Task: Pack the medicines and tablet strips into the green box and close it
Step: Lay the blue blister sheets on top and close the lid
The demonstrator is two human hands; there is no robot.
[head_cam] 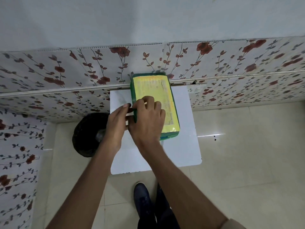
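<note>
The green box (166,90) lies on a small white table (184,146), its lid with a yellow label facing up and down on the box. My right hand (146,119) rests on the lid's near left part, fingers curled over the left edge. My left hand (118,124) presses against the box's left side, thumb and fingers at the lid's edge. No medicines or tablet strips show outside the box; its inside is hidden.
A black round bin (87,134) stands on the floor left of the table. A floral-patterned wall panel (66,76) runs behind the table. My dark shoe (142,195) is on the beige tiled floor below the table's near edge.
</note>
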